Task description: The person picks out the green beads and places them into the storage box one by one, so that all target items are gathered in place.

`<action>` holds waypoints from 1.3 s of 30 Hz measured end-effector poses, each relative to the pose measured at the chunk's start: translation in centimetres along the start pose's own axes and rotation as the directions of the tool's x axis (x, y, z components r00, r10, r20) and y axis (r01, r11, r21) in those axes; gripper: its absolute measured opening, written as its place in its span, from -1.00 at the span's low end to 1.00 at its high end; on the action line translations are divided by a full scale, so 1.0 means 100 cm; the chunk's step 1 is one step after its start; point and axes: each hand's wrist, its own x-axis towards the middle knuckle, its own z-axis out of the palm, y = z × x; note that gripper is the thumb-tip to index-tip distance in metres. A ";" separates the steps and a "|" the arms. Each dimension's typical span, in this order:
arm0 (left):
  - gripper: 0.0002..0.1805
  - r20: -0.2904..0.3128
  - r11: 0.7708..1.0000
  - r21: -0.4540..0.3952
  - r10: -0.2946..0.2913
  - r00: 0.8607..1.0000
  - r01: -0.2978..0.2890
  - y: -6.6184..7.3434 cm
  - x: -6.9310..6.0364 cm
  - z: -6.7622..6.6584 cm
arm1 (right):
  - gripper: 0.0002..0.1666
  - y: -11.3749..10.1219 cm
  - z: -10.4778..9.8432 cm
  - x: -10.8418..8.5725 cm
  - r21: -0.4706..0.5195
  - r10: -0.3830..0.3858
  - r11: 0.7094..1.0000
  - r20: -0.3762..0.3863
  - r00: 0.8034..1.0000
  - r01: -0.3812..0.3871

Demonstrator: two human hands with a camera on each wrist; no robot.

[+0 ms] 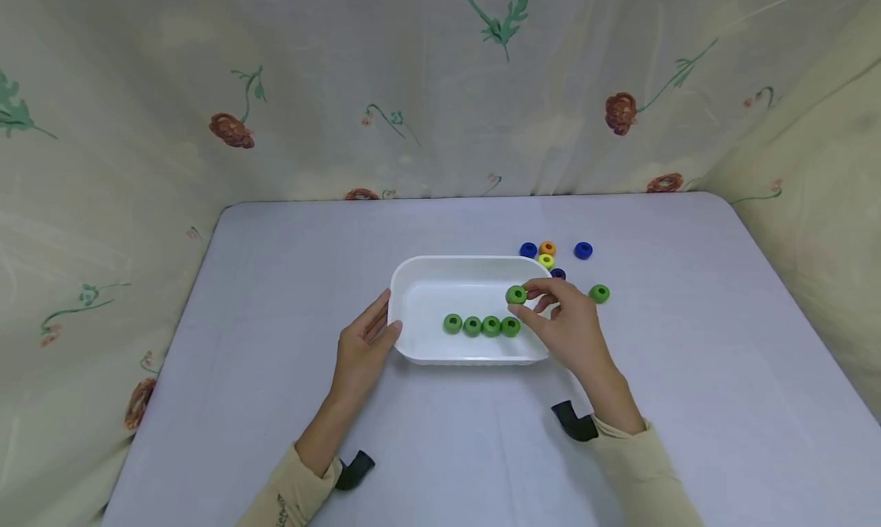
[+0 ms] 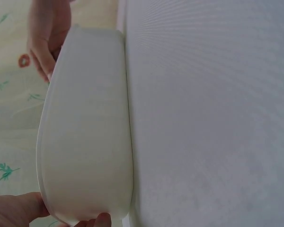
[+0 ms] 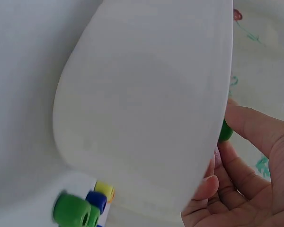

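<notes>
A white plastic tray [image 1: 427, 350] rests on the table, with several green beads [image 1: 491, 326] in a row along its near side. My left hand [image 1: 363, 351] holds the tray's left end, its thumb at the rim; in the left wrist view fingertips [image 2: 103, 220] touch the outer wall. Above the right part of the tray, my right hand [image 1: 570, 328] pinches another green bead [image 1: 515, 294] between thumb and fingers. That bead [image 3: 225, 131] is mostly hidden behind the tray wall in the right wrist view.
Behind the tray's right corner lie blue beads [image 1: 528, 250], an orange bead [image 1: 547, 248] and a yellow bead [image 1: 546, 261]. A loose green bead [image 1: 599, 293] lies right of my right hand. The table's back edge meets a flowered cloth [image 1: 310, 129].
</notes>
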 end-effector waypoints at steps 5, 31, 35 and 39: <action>-0.38 -0.003 1.000 0.008 -0.003 1.000 0.004 0.001 0.000 0.000 | -0.58 -0.009 0.013 0.003 0.008 -0.023 1.000 0.051 0.998 0.022; -0.38 0.006 1.000 0.027 -0.004 1.000 0.004 0.000 0.000 -0.001 | -0.67 -0.043 0.070 0.023 0.038 -0.133 0.991 0.293 0.947 0.128; -0.38 0.018 1.000 0.030 -0.005 1.000 0.005 0.000 0.000 -0.001 | -0.66 -0.046 0.077 0.027 0.006 -0.140 0.989 0.328 0.934 0.146; -0.38 0.020 0.999 0.033 -0.007 1.000 0.006 0.001 0.000 -0.001 | -0.65 -0.048 0.081 0.030 -0.028 -0.145 0.986 0.358 0.922 0.166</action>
